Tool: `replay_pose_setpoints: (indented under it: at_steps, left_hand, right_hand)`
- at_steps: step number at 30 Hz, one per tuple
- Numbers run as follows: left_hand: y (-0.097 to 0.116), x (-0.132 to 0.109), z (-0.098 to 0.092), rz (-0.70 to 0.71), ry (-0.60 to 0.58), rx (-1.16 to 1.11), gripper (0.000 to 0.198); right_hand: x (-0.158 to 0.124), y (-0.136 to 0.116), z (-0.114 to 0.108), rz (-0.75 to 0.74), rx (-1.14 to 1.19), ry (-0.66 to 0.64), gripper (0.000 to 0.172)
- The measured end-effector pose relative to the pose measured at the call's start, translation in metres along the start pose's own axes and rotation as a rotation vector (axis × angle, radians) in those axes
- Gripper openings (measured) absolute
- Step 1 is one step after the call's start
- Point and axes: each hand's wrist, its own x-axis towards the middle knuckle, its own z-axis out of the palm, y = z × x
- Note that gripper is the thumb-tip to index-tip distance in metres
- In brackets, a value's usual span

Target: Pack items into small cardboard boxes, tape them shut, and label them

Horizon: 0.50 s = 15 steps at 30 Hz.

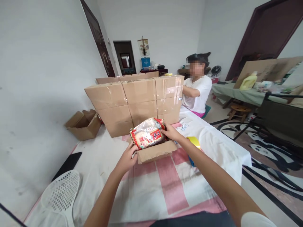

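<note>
A red and clear plastic snack bag [149, 135] sits in an open small cardboard box [156, 152], whose near flap faces me. My right hand [172, 132] grips the bag's right end, its fingertips partly hidden by the wrapper. At the near left corner, my left hand [129, 155] is closed on the edge of the box, right beside the bag's left end. Just behind them stands a wall of stacked, taped cardboard boxes [142, 97].
A tape dispenser with yellow tape [194, 142] lies right of my right forearm. To the left are an open carton [86, 129], a black flat object [67, 165] and a white perforated paddle [62, 192]. Another person [197, 86] sits beyond the boxes; a chair [281, 123] stands right.
</note>
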Motion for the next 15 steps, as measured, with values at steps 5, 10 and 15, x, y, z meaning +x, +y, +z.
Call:
replay_pose_setpoints:
  at_steps: [5, 10, 15]
  left_hand:
    - [-0.003, -0.004, 0.007, -0.053, 0.174, -0.127, 0.01]
    - [-0.009, 0.0, 0.003, -0.092, 0.283, -0.216, 0.034]
    - [-0.014, 0.002, -0.004, -0.03, 0.31, -0.096, 0.057]
  right_hand:
    - [-0.015, -0.022, -0.018, -0.17, -0.094, 0.053, 0.085]
    - [-0.022, -0.036, -0.021, -0.213, -0.657, -0.283, 0.026]
    - [-0.03, -0.039, -0.021, -0.196, -0.706, -0.34, 0.017]
